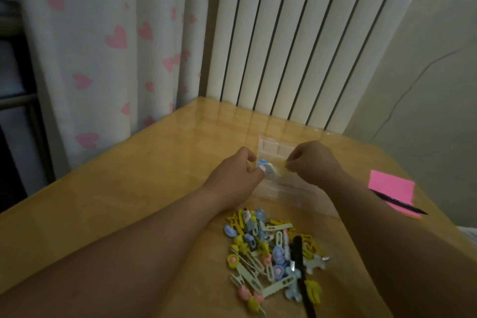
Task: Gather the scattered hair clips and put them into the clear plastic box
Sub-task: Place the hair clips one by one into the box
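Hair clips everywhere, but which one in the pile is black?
The long black clip in the right half of the pile: a dark straight bar among pastel blue, yellow and pink ones.

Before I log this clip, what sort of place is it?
Probably a home bedroom or similar room: a heart-print curtain hangs beside a white radiator, and the wooden table holds hair clips and pink sticky notes.
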Tool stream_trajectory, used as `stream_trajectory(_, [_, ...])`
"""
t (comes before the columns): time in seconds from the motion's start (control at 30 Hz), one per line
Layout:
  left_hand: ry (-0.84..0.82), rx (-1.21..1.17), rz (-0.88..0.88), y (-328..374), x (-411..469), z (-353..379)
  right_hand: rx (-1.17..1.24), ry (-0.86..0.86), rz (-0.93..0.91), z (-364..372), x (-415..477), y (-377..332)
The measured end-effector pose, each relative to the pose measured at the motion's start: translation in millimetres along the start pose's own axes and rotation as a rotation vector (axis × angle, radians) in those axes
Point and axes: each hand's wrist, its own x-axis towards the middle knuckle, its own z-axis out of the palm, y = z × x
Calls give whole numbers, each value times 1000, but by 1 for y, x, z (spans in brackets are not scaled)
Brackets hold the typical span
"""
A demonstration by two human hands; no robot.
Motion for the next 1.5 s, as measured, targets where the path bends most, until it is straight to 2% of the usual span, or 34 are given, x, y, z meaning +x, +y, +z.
stream_trajectory(0.17, [2,3,0,0,0,0,63,-13,42,6,4,8])
stream_trajectory(0.37, [10,14,2,2,0,1,158,266,-138,-12,-44,18])
stream_trajectory(0.43, [13,14,6,3,-1,0,233,283,-221,-20,-68,17])
stream_trajectory(0.5, [17,5,11,3,-1,0,278,129,-302,-30,-91,16])
stream_trajectory(0.6, [32,11,17,3,-1,1,146,-208,-356,-39,-108,13])
stream_trajectory(0.8, [66,8,29,1,0,3,-86,-472,-410,-34,-110,12])
stream_trajectory(1.1, [66,33,40,0,0,2,-219,-482,-475,-32,-111,11])
stream_trajectory(1.3, [61,25,37,0,0,1,-166,-452,-448,-31,-111,14])
stream_trajectory(1.5, [56,25,32,1,-1,1,-43,-494,-368,-39,-108,18])
